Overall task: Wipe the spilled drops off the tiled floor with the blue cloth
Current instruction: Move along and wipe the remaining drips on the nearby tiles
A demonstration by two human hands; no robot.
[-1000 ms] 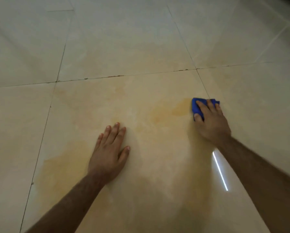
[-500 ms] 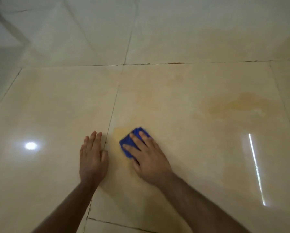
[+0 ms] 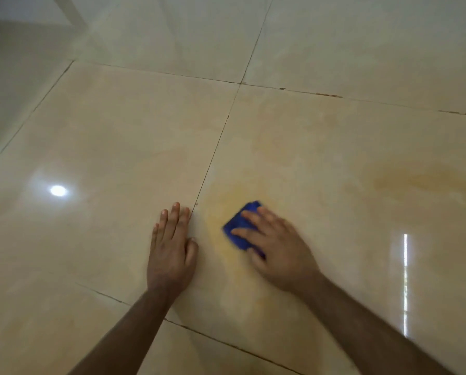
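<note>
The tiled floor consists of large glossy beige tiles separated by thin dark grout lines. One grout line runs from 12 o'clock toward 6 o'clock through the centre of the view and passes just beside the fingertips of the left hand. A second grout line crosses it at 12 o'clock and runs toward 3 o'clock, with small dark marks along it. A round light reflection lies at 9 o'clock, well apart from both hands. A narrow vertical light reflection lies at 4 o'clock. A yellowish patch on the tile surrounds the cloth; a second, browner patch lies at 3 o'clock. Individual drops cannot be distinguished. Nothing stands between the hands and the surrounding floor.

The blue cloth lies flat on the floor slightly below the centre of the view, just right of the vertical grout line. It appears folded into a compact pad. Its long axis runs from 1 o'clock to 7 o'clock, with the far corner pointing toward 1 o'clock. Its near end is hidden under the palm.

The right hand rests on the cloth with fingers extended and spread, pressing it to the floor; the hand is blurred. The left hand lies palm down on the tile, fingers straight and together, pointing to 12 o'clock, holding nothing. The two hands are near but apart.
</note>
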